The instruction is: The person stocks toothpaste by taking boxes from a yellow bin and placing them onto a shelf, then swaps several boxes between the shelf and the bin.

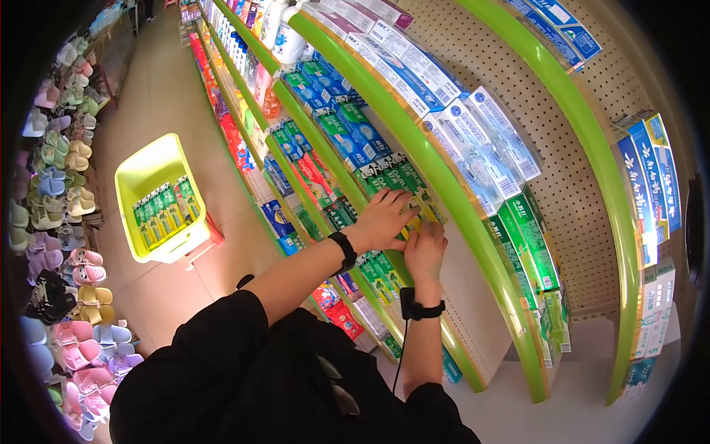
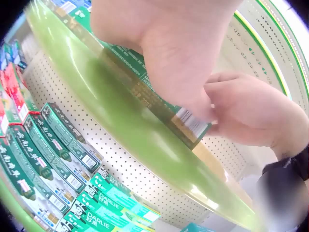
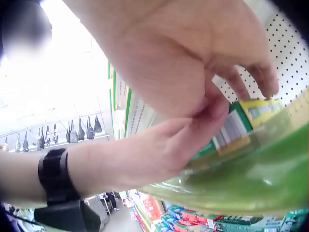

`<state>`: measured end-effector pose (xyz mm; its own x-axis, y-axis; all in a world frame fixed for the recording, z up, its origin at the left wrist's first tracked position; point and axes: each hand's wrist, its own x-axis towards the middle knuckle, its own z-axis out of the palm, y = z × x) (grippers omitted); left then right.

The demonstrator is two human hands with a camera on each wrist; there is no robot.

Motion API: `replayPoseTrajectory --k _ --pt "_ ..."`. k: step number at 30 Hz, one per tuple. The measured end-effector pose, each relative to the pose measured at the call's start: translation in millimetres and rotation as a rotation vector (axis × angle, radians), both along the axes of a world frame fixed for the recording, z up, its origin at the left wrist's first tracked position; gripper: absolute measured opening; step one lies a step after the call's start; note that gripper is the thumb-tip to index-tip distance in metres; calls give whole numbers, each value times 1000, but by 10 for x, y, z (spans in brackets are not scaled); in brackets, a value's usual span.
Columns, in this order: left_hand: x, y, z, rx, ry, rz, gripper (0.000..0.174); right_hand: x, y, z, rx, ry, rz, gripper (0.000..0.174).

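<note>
Both hands are together at a row of green-and-yellow Darlie toothpaste boxes (image 1: 381, 173) on a middle shelf. My left hand (image 1: 381, 220) reaches over the box tops with its fingers bent, gripping a toothpaste box (image 2: 190, 123) near its barcode end; its thumb is at that end. Close beside it, my right hand (image 1: 425, 255) has bent fingers at the same end of the row. In the right wrist view the right hand's fingers (image 3: 263, 79) hang over the yellow-and-green box (image 3: 258, 111); I cannot tell whether they hold it. The hands overlap there.
A green shelf edge (image 2: 96, 92) with a clear strip runs in front of the boxes. Lower shelves carry more toothpaste boxes (image 2: 104, 208). To the left, a yellow basket (image 1: 133, 177) holding several Darlie boxes rests on a red stool (image 1: 211, 240). Racked slippers (image 1: 85, 348) line the far left.
</note>
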<state>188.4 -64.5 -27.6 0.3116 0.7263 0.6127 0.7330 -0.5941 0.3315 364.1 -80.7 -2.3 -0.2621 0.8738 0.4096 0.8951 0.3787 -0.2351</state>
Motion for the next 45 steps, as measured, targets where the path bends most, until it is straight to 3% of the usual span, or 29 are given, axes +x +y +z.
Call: replayPoseTrajectory --k 3,6,10,12,13,15,16,18,22,24,28,32,34,35,36,38,39,42,43,44,45 --pt "-31 -15 3 15 -33 -37 75 -281 -138 -187 255 -68 -223 24" --pt "-186 -33 51 75 -132 -119 67 -460 -260 -187 331 -99 -287 22" --pt "-516 -153 -78 197 -217 -211 57 -725 -501 -156 498 10 -245 20" --pt "-939 -286 -233 222 -341 -309 46 -930 -681 -219 634 42 -116 17" --pt "-1203 -373 -280 290 -365 -250 25 -1006 -726 -379 614 68 -97 17" --pt "-1848 -524 -807 118 -313 -114 20 -1160 -815 -835 63 257 105 16" --pt "-2155 -678 -1123 -34 -283 -5 21 -1254 -858 -1050 30 264 111 16" --pt "-2819 -1020 -1361 -114 -351 268 28 -1500 -865 -1298 -276 212 319 12" --pt "-3963 -1794 -1965 -415 -457 741 32 -2247 -971 -1449 -476 285 366 16" --pt "-4395 -2111 -2184 -484 -385 896 35 -2621 -1005 -1400 -575 282 358 24" --pt "-4994 -2390 -2430 -726 -395 969 32 -3244 -981 -1466 -700 186 450 28" --pt "-5354 -2332 -2869 -768 -368 937 35 -3770 -970 -1435 -707 149 512 28" --pt "-5443 -2172 -2971 -975 -98 979 55 -3973 -1002 -1371 -723 151 495 28" --pt "-5501 -2073 -3027 -1128 -66 960 86 -4038 -1035 -1332 -745 137 465 28" --pt "-5490 -1998 -3011 -1137 -74 948 86 -4089 -1066 -1302 -768 121 435 28" --pt "-5509 -1791 -2958 -1185 236 1046 116 -4159 -1106 -1316 -779 114 431 28" --pt "-5542 -1744 -3193 -1228 263 1038 136 -4129 -1190 -1307 -802 111 423 28" --pt "-5596 -1575 -3384 -1290 456 984 127 -4058 -1339 -1290 -933 52 329 29" --pt "-5592 -1562 -3569 -1277 516 1006 101 -4040 -1385 -1279 -939 25 296 32" --pt "-5585 -1550 -3749 -1299 506 987 101 -4015 -1395 -1300 -956 6 285 32" --pt "-5578 -1549 -3861 -1289 514 1046 89 -3973 -1426 -1322 -1010 -12 268 33"
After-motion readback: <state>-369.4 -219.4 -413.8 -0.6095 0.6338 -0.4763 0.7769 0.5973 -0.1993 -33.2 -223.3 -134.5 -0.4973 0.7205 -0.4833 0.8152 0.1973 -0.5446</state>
